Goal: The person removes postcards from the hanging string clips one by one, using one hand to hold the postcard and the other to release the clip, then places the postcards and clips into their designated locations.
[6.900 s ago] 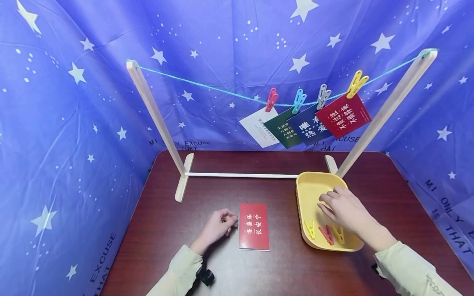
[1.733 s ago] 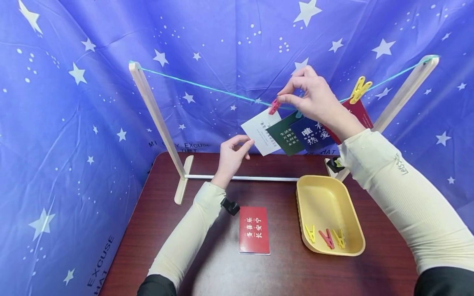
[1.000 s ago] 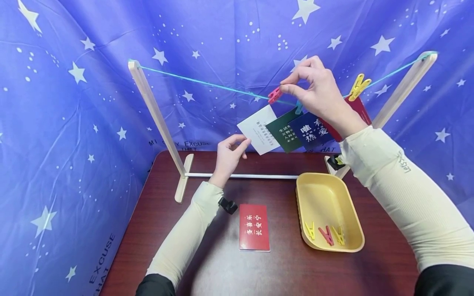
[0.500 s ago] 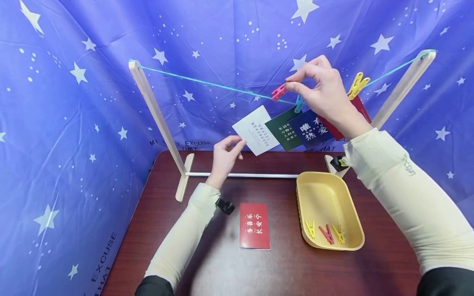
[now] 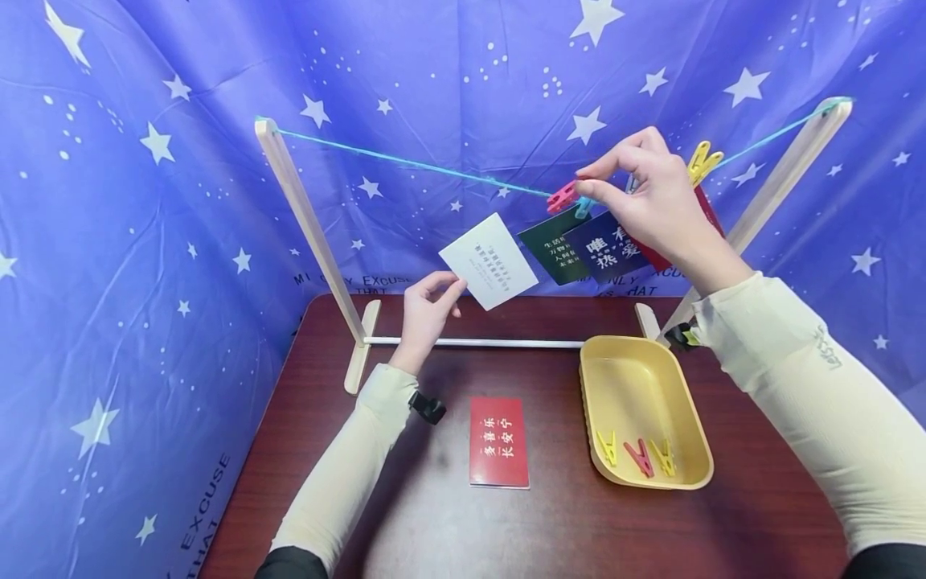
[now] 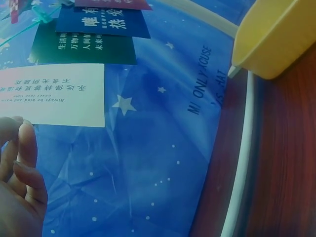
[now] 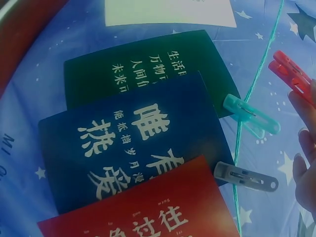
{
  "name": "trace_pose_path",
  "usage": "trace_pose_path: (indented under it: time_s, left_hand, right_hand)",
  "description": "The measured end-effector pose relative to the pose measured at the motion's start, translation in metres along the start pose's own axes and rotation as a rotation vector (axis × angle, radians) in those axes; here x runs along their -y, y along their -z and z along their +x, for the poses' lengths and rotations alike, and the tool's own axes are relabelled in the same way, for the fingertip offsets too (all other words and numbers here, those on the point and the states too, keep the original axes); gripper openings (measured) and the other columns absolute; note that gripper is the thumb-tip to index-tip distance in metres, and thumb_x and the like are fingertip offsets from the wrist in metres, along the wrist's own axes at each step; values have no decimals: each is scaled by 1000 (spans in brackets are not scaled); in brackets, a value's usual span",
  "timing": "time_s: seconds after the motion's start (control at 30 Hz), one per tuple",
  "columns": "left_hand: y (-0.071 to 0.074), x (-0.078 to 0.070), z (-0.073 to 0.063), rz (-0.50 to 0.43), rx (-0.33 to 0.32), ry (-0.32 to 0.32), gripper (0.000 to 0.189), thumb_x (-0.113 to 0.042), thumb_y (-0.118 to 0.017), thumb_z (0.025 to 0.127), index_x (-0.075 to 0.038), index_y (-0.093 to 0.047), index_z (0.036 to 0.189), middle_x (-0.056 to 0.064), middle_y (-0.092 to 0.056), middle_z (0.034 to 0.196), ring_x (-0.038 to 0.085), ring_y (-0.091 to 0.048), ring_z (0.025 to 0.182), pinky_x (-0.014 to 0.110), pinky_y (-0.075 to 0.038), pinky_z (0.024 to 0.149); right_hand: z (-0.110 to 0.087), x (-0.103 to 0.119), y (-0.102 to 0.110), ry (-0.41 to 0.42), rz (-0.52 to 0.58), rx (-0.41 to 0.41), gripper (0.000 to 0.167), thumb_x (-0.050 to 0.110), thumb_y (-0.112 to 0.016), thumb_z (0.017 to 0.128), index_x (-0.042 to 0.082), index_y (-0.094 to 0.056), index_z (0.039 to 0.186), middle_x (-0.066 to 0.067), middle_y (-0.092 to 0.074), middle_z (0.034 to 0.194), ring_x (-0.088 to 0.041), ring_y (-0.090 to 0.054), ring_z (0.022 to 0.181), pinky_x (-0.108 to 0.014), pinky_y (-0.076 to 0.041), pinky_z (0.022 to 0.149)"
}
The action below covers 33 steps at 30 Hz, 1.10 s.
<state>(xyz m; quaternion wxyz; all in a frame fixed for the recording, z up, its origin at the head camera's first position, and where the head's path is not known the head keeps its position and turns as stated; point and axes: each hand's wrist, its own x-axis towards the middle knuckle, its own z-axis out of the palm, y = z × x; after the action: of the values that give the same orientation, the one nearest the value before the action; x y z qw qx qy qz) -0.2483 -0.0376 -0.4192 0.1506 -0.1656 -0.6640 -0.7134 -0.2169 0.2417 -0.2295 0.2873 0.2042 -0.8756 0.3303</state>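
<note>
White card (image 5: 489,261), rectangular and flat, with rows of dark characters and smaller English print; pinched at its lower-left edge by the left hand (image 5: 427,310), tilted, below the line (image 5: 405,160) and free of it, just beside the green card (image 5: 544,245). Pink peg (image 5: 561,196), pinched by the right hand (image 5: 654,189), tilted, near the blue peg (image 5: 583,207), just off the line.

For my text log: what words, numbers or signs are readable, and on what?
White card: "Always be kind and warm", "never lose time", "永远保持"; rest blurred.
Green card: "生活…万物可…人间…未来可…"
Blue card: "唯有热爱", "能抵挡岁月漫…"
Hung red card: "过往"; rest cropped.
Flat red card: "多喜乐 长安宁"
Backdrop: "MI ONLY EXCUSE IS THAT"
Right sleeve: blurred.
</note>
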Motion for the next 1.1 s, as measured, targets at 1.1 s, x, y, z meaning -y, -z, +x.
trace_pose_path:
  time_s: [1.1]
  left_hand:
    - [15,-6,-29,-16,31,44,13,1,-72,95,11,-72,103,-1,-73,80,15,-55,50,24,-47,50]
  right_hand:
    - [-60,-18,6,20,-46,115,25,4,-87,83,6,-81,108,-6,-57,99,-4,-40,92,-24,-30,69]
